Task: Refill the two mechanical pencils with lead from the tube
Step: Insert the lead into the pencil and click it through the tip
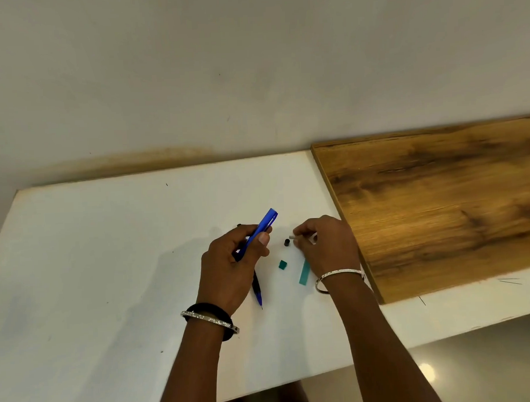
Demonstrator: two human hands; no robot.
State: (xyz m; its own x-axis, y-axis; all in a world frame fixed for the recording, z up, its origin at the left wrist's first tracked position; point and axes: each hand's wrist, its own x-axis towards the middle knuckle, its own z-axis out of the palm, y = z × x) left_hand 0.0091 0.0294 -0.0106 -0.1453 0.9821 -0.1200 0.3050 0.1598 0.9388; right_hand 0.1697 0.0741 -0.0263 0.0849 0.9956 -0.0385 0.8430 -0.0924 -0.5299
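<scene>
My left hand (234,263) is shut on a blue mechanical pencil (266,223), held tilted with its upper end pointing up and to the right. A second blue and black pencil (257,289) lies on the white table under that hand, tip toward me. My right hand (323,244) pinches a small whitish piece (292,237) between its fingertips, just right of a small black cap (287,242) on the table. The teal lead tube (304,273) lies beside my right wrist. Its teal cap (282,264) rests apart, to the left of the tube.
The white table (108,253) runs to a front edge near me and a left edge at far left. A raised wooden board (440,199) covers the table's right side, close to my right hand. A plain wall stands behind.
</scene>
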